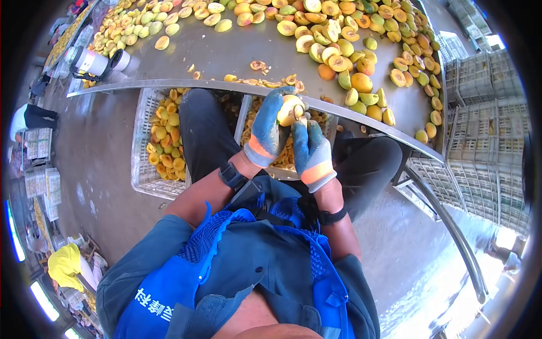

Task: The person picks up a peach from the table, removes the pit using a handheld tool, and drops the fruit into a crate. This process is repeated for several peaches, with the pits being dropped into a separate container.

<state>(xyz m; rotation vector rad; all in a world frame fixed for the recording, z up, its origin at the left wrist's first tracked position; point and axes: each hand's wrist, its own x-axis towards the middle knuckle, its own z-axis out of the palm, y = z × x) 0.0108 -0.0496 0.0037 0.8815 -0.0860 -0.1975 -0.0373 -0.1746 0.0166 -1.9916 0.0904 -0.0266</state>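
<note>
My left hand [267,124], in a blue and grey glove with an orange band, holds a halved yellow fruit [288,111] with its cut face toward my other hand. Gloved the same way, my right hand [310,148] is closed at the lower right edge of that fruit. Its fingertips pinch something small and brownish, too small to name. Both hands are over the front edge of a metal table [226,53]. Halved fruits [339,62] lie heaped on the table, and small brown pieces [259,66] lie near its edge.
A white crate [141,164] of fruit halves stands below the table at left. Under my hands is another container with fruit pieces [285,157]. Stacked crates [480,135] stand at right. A white cylindrical container [90,61] is at the table's left end. People are at far left.
</note>
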